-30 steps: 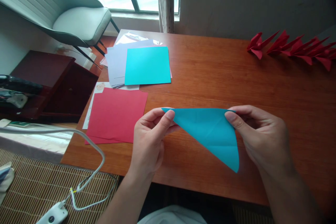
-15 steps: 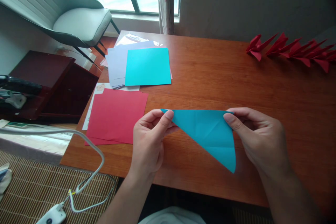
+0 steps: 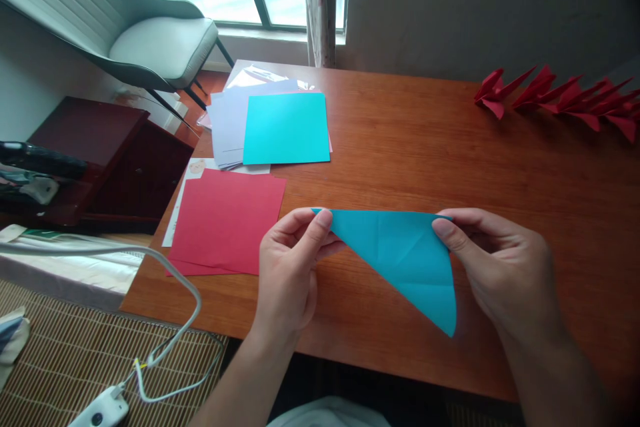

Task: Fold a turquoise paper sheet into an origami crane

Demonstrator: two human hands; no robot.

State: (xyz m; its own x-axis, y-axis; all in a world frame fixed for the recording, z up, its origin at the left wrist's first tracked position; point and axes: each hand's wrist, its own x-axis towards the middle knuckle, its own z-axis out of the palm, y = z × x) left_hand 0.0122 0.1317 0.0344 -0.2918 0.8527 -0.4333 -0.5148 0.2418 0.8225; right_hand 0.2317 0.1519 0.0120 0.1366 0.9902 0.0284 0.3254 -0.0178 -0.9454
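Observation:
A blue sheet of origami paper (image 3: 400,250), folded into a triangle and marked with crease lines, is stretched between my two hands above the table. My left hand (image 3: 295,267) pinches its narrow left corner between thumb and fingers. At the upper right corner my right hand (image 3: 500,267) grips the paper in the same way. The long folded edge runs nearly level along the top, and the third corner hangs down at the right. Left of my left hand lies a stack of red paper (image 3: 225,223).
A bright blue sheet (image 3: 287,128) lies over pale purple paper (image 3: 227,123) farther back on the wooden table (image 3: 400,127). Several folded red paper cranes (image 3: 555,97) stand in a row at the back right. A white cable (image 3: 185,280) loops by the table's left edge.
The whole view has shifted slightly, so everything sits a little farther right. Both hands keep their pinch on the blue paper, whose shape looks the same.

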